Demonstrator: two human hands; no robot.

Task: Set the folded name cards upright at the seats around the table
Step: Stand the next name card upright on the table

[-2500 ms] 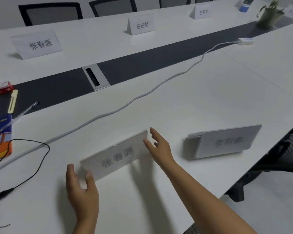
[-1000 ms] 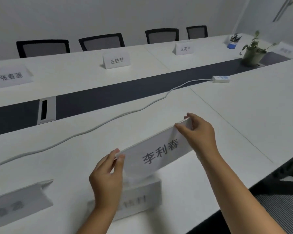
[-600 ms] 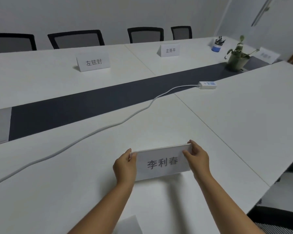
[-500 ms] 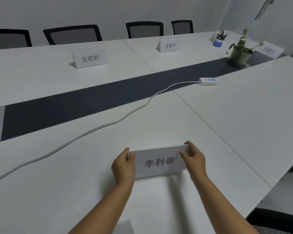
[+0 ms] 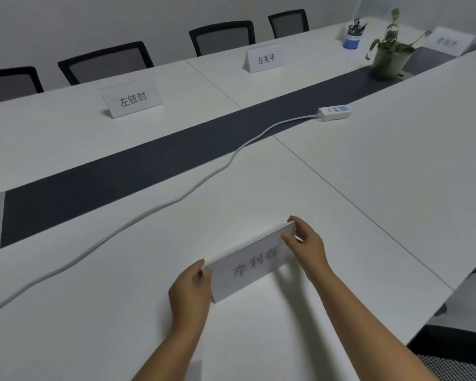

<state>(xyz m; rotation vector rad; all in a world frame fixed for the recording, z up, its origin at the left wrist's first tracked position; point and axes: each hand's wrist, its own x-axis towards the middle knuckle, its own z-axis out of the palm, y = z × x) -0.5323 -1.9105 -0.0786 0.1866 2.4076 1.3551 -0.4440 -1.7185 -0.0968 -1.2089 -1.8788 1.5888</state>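
A white folded name card (image 5: 252, 264) with dark characters stands upright on the near side of the white table (image 5: 382, 166). My left hand (image 5: 190, 287) grips its left end and my right hand (image 5: 305, 243) grips its right end. The card sits at a slant, its right end farther from me. Across the table stand two more upright cards, one at the left (image 5: 132, 99) and one at the right (image 5: 265, 58). A third card (image 5: 451, 41) stands at the far right end.
A white power strip (image 5: 334, 112) lies on the dark centre strip (image 5: 121, 171), its cable (image 5: 149, 213) running left across the near tabletop. A potted plant (image 5: 389, 55) and a pen cup (image 5: 352, 37) stand far right. Black chairs (image 5: 105, 63) line the far side.
The card has turned from square-on to slanted, its right end pushed away from me. Both hands keep hold of its ends. The view has shifted slightly.
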